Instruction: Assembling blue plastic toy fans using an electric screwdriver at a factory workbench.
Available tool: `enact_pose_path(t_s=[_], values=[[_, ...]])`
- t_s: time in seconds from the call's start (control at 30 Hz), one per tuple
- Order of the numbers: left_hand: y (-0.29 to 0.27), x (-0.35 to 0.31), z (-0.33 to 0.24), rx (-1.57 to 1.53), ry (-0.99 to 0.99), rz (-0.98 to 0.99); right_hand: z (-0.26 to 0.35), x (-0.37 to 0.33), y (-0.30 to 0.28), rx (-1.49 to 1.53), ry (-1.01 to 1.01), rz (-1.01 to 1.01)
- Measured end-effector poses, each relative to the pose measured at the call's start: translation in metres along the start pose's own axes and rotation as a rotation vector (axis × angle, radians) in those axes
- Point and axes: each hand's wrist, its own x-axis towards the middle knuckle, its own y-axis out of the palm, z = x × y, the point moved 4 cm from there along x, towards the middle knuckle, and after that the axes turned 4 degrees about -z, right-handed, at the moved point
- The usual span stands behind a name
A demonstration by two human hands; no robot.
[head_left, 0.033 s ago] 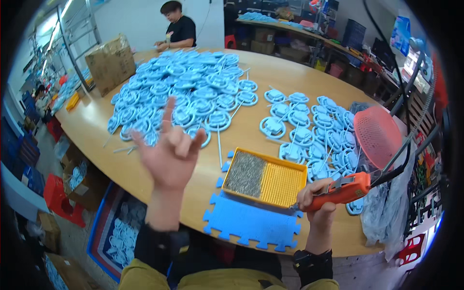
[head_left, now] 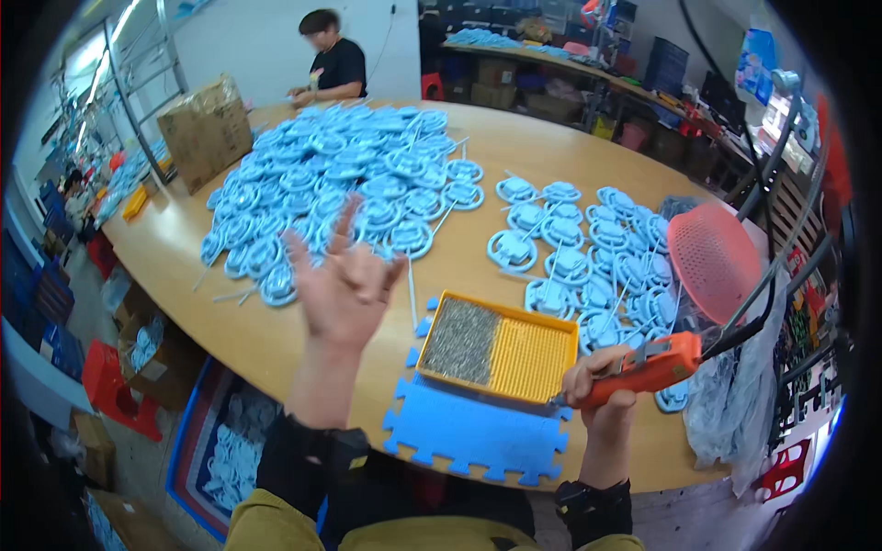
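My left hand (head_left: 347,289) is raised over the table near the front of a big heap of light-blue plastic ring-shaped parts (head_left: 322,174). Its index finger and thumb stretch out, the other fingers are partly bent, and nothing is in it. In my right hand (head_left: 602,386) is an orange electric screwdriver (head_left: 654,370), its tip pointing left by the corner of a yellow tray (head_left: 533,360). Small metal screws (head_left: 459,340) fill the tray's left half; the right half is ridged. A blue foam mat (head_left: 478,432) lies in front of the tray.
More light-blue parts (head_left: 565,262) lie right of the heap, beside a pink mesh basket (head_left: 715,262). Clear plastic bags (head_left: 735,404) hang at the table's right edge. A cardboard box (head_left: 204,133) stands far left. Another person (head_left: 338,69) works behind the table.
My left hand has moved a little to the right. The view has shifted slightly; my right hand still holds the electric screwdriver in about the same place.
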Motion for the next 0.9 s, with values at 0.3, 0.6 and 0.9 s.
enact_pose_path(t_s=[0.3,0.6,0.9], values=[[-0.195,0.155,0.136,2.017,-0.491,-0.038,0.022,0.018,-0.082,-0.252,-0.123,-0.018],[-0.334,0.303,0.225,2.313,-0.77,0.149,0.049,0.024,-0.139,-0.35,-0.273,-0.265],[-0.272,0.222,0.25,2.232,-0.824,0.355,0.057,0.03,-0.155,-0.305,-0.28,-0.107]])
